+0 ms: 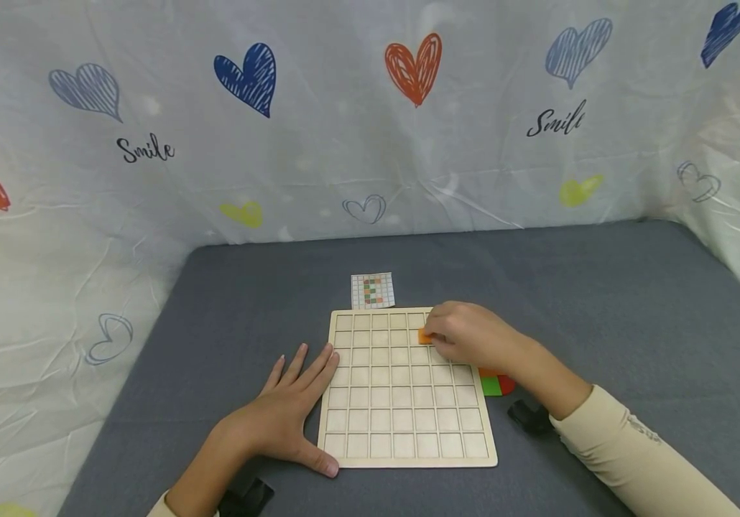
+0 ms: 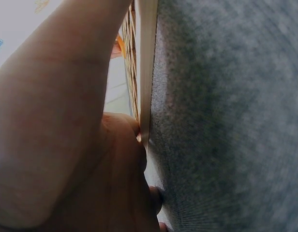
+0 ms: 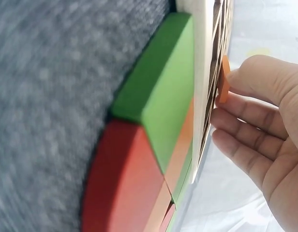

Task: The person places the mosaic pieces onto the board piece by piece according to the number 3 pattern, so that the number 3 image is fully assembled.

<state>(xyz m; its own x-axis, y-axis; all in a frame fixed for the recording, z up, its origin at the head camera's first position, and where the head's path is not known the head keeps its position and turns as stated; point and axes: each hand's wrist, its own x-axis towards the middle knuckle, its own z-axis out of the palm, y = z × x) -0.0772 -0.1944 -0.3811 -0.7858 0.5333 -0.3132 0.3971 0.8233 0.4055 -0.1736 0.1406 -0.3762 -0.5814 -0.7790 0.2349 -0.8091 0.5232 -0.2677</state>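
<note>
A square wooden grid board (image 1: 402, 396) lies flat on the grey cloth. My right hand (image 1: 473, 334) is over its upper right part and pinches an orange tile (image 1: 424, 337) between thumb and fingers. In the right wrist view that orange tile (image 3: 224, 79) stands at the grid, its lower edge right at the cells. Along the board's left edge, my left hand (image 1: 292, 416) rests with fingers spread, the thumb at the lower left corner. Close up in the left wrist view, the left hand (image 2: 115, 169) lies against the board's side (image 2: 146, 58).
Beyond the board lies a small pattern card (image 1: 373, 290) with coloured squares. Beside the board's right edge sit a green tile (image 1: 491, 386), a red tile (image 1: 506, 385) and orange ones, partly under my right arm. A white curtain (image 1: 318, 143) with hearts hangs behind the table.
</note>
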